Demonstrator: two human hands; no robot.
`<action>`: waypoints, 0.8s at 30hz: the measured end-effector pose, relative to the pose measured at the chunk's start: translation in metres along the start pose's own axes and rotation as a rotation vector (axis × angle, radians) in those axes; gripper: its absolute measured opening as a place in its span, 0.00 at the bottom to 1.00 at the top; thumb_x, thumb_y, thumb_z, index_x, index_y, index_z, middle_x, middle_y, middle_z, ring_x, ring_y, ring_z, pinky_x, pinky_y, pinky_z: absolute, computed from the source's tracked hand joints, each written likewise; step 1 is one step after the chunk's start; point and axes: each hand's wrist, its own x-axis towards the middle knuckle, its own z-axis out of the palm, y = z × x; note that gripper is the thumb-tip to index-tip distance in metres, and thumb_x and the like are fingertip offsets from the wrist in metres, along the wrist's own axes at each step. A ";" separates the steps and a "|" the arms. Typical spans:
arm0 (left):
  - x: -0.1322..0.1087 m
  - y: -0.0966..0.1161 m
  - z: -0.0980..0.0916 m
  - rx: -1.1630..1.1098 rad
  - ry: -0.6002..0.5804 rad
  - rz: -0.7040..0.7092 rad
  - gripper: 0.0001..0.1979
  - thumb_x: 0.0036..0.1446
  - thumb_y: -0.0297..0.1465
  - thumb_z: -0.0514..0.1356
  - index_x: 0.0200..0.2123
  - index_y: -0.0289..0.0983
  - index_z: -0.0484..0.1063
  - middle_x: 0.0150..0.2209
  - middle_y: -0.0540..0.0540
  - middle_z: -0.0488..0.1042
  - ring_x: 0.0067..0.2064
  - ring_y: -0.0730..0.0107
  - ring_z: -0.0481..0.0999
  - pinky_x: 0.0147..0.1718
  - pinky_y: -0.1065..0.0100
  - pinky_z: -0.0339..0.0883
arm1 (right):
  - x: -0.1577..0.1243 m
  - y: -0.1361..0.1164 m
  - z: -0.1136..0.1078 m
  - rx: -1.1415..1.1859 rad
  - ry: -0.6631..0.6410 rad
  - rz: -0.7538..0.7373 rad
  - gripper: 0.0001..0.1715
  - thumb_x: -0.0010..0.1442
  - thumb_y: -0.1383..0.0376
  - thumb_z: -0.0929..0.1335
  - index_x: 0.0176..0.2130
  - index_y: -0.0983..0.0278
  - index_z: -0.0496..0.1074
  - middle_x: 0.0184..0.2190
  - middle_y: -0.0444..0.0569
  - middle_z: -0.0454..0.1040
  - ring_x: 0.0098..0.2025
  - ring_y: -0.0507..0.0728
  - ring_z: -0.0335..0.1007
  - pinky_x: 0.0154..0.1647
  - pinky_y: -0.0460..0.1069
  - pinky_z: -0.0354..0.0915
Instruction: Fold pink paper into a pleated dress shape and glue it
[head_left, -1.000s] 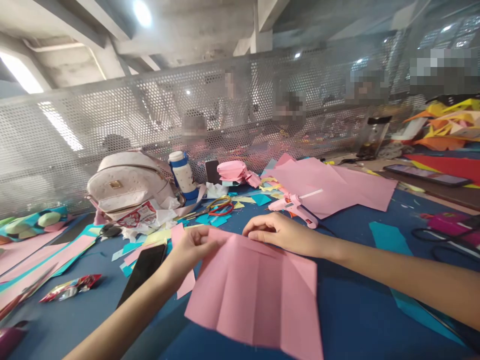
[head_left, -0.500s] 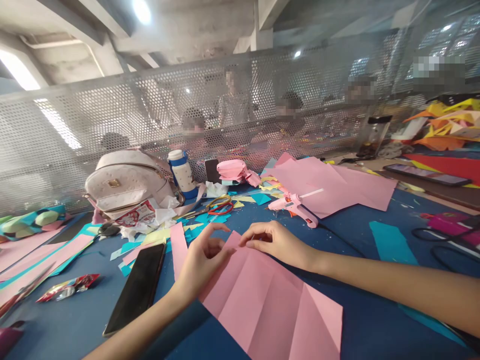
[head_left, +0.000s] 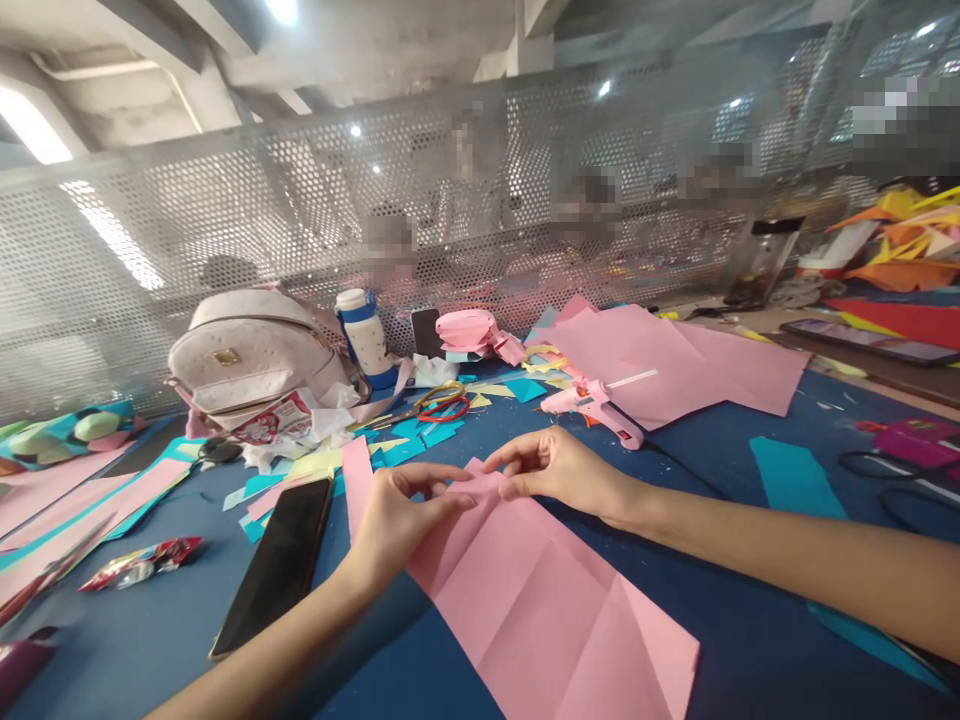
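Observation:
A creased pink paper sheet [head_left: 547,600] lies on the blue table [head_left: 135,640], one corner pointing away from me. My left hand [head_left: 401,515] pinches the sheet's far left edge between thumb and fingers. My right hand [head_left: 555,465] pinches the far corner with its fingertips. The two hands nearly meet at that corner. A black phone [head_left: 276,565] lies just left of my left hand, next to a narrow pink paper strip [head_left: 357,475].
A pink glue gun [head_left: 592,405] lies beyond my right hand on large pink sheets [head_left: 675,365]. At the back left stand a white backpack [head_left: 251,350], a bottle [head_left: 364,335] and scissors [head_left: 439,400]. Paper scraps litter the table. People sit behind a perforated metal screen [head_left: 225,220].
The pink sheet has turned so that a corner points away from me. Both hands went from pressing along its far edge to pinching that corner.

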 end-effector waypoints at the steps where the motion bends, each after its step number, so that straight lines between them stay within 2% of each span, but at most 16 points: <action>1: 0.000 0.000 0.000 -0.001 0.010 0.005 0.13 0.43 0.40 0.71 0.33 0.41 0.83 0.24 0.50 0.74 0.27 0.69 0.69 0.27 0.70 0.61 | 0.000 -0.001 -0.001 0.030 -0.006 0.021 0.17 0.47 0.63 0.77 0.39 0.61 0.80 0.26 0.43 0.76 0.30 0.52 0.71 0.36 0.47 0.67; 5: -0.002 -0.001 0.000 0.025 0.046 0.059 0.12 0.45 0.40 0.71 0.34 0.43 0.83 0.30 0.48 0.80 0.33 0.64 0.74 0.33 0.68 0.66 | 0.000 -0.004 -0.001 0.047 0.007 0.030 0.17 0.47 0.61 0.77 0.40 0.62 0.80 0.27 0.45 0.76 0.31 0.53 0.71 0.36 0.47 0.67; 8: -0.003 -0.002 0.000 0.048 0.071 0.095 0.10 0.46 0.38 0.70 0.34 0.44 0.83 0.31 0.48 0.80 0.35 0.63 0.76 0.36 0.67 0.67 | -0.002 -0.006 0.000 -0.052 0.053 -0.091 0.15 0.50 0.62 0.76 0.40 0.61 0.80 0.30 0.45 0.77 0.34 0.53 0.72 0.37 0.47 0.67; 13: -0.004 -0.004 0.002 0.041 0.113 0.098 0.10 0.46 0.38 0.71 0.33 0.43 0.83 0.31 0.48 0.81 0.34 0.62 0.77 0.34 0.67 0.69 | -0.008 -0.009 -0.002 -0.298 0.097 -0.264 0.13 0.53 0.63 0.75 0.41 0.58 0.80 0.35 0.46 0.76 0.37 0.54 0.71 0.37 0.47 0.65; 18: -0.005 -0.001 0.004 0.031 0.112 0.105 0.09 0.46 0.38 0.70 0.32 0.42 0.83 0.29 0.48 0.80 0.32 0.63 0.75 0.33 0.68 0.68 | -0.011 -0.014 -0.004 -0.408 0.071 -0.322 0.08 0.57 0.63 0.73 0.39 0.59 0.81 0.34 0.46 0.76 0.36 0.54 0.72 0.38 0.48 0.64; 24: -0.007 -0.004 0.006 0.052 0.100 0.135 0.09 0.48 0.39 0.69 0.32 0.41 0.83 0.28 0.48 0.80 0.31 0.65 0.76 0.31 0.69 0.67 | -0.011 -0.015 -0.003 -0.440 0.061 -0.351 0.04 0.57 0.67 0.73 0.35 0.61 0.80 0.32 0.45 0.76 0.36 0.54 0.72 0.38 0.47 0.64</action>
